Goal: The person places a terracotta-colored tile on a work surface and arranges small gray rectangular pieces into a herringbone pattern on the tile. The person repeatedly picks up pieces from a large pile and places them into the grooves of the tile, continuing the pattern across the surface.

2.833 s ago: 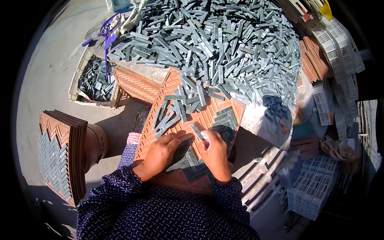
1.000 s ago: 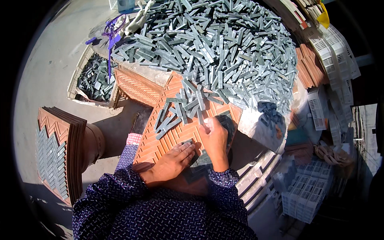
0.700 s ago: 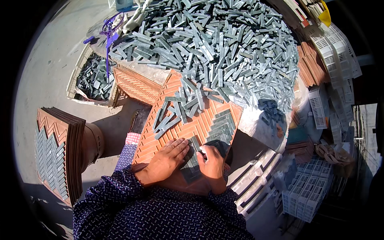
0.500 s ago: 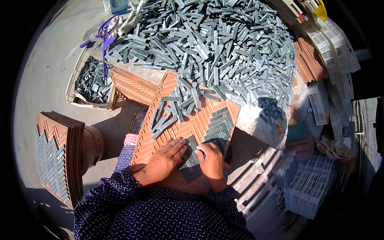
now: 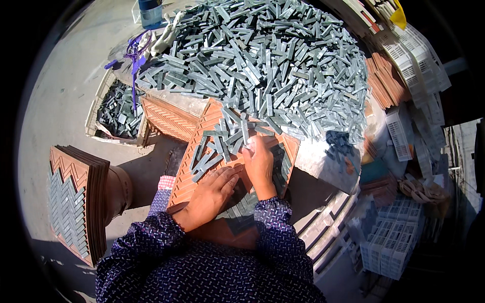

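Note:
An orange ridged mould board (image 5: 194,171) with a herringbone pattern lies in front of me, its near right part filled with grey tile strips. A loose bunch of grey strips (image 5: 222,144) rests on its upper half. My left hand (image 5: 209,197) lies flat on the board's near side, fingers spread. My right hand (image 5: 258,164) reaches up into the loose strips, fingers curled over them. A big heap of grey strips (image 5: 268,65) covers the table beyond.
A stack of filled boards (image 5: 76,202) stands on edge at my left. A tray of dark strips (image 5: 116,108) and a spare orange board (image 5: 169,118) lie at the back left. White plastic grids (image 5: 394,242) and orange boards (image 5: 386,83) sit on the right.
My right hand has moved up from the filled near corner to the loose strips on the board. My left hand stays flat on the board's near side.

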